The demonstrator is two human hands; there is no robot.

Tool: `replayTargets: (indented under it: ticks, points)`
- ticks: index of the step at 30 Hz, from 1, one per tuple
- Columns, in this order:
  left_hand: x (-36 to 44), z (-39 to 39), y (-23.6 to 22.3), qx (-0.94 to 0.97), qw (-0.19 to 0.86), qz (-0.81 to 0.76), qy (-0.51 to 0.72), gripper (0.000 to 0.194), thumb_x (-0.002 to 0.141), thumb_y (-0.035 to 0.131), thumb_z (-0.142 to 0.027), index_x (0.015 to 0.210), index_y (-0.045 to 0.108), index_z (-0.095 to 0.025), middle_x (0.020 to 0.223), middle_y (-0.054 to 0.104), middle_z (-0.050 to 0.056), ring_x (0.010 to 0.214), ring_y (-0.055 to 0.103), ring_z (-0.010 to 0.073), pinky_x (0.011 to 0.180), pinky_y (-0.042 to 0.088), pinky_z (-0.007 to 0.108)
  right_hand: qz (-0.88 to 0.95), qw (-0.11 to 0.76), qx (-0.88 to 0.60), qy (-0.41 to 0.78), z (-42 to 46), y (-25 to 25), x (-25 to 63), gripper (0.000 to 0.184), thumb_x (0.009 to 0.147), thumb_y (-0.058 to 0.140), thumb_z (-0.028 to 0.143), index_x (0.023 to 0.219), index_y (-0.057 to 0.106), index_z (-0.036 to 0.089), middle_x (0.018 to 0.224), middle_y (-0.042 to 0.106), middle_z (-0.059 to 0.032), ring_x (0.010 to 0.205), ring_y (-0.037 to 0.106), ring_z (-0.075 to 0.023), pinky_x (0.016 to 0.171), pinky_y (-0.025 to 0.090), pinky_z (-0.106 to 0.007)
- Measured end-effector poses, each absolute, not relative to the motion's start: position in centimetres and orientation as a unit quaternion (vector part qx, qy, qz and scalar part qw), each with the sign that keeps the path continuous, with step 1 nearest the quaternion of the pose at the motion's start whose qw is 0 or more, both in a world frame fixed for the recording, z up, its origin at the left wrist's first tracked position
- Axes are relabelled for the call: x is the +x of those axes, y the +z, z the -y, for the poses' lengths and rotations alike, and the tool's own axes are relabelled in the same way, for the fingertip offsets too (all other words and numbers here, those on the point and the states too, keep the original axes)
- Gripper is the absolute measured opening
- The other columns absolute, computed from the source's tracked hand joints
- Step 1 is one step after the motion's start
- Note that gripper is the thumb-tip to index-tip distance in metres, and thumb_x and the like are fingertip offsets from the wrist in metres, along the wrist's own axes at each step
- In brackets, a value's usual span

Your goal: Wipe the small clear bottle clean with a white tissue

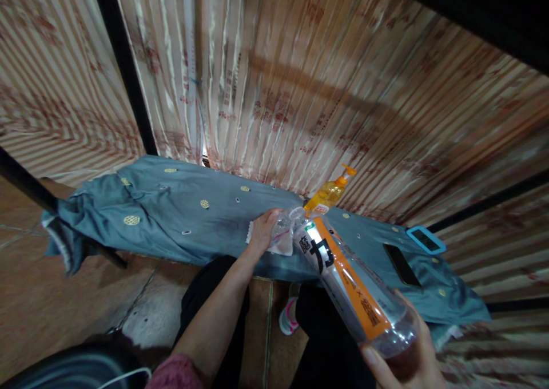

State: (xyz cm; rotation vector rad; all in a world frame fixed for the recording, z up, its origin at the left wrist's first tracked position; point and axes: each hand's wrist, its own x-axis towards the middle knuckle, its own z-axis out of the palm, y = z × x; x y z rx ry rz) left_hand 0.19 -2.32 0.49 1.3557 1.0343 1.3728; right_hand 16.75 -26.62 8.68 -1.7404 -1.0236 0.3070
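Note:
My right hand is wrapped round the base of a large clear plastic bottle with an orange and silver label. The bottle is tilted, its neck pointing up and left. At that neck, my left hand closes on a small clear plastic container; its exact kind is hard to make out, and so is whether it touches the bottle. A whitish sheet or wrapper shows under the left hand. Just behind the neck stands a pump bottle of yellow liquid with an orange pump top.
A grey-blue patterned cloth covers the long low surface. On its right lie a dark phone and a light-blue-framed object. Striped curtains hang behind, between black poles. A dark round object is at bottom left.

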Motion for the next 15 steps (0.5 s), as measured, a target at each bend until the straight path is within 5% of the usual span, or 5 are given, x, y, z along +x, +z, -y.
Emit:
replayTargets:
  ticks: [15]
  points:
    - [0.25, 2.32, 0.46, 0.544, 0.466, -0.415, 0.561, 0.050, 0.091, 0.047, -0.058, 0.096, 0.076, -0.018, 0.100, 0.080, 0.008, 0.101, 0.071, 0.0258, 0.093, 0.053, 0.034, 0.427, 0.521, -0.729, 0.119, 26.56, 8.85, 16.62, 0.099, 0.069, 0.076, 0.062, 0.148, 0.042, 0.014, 0.131, 0.060, -0.0167, 0.119, 0.059, -0.0390, 0.088, 0.053, -0.042]
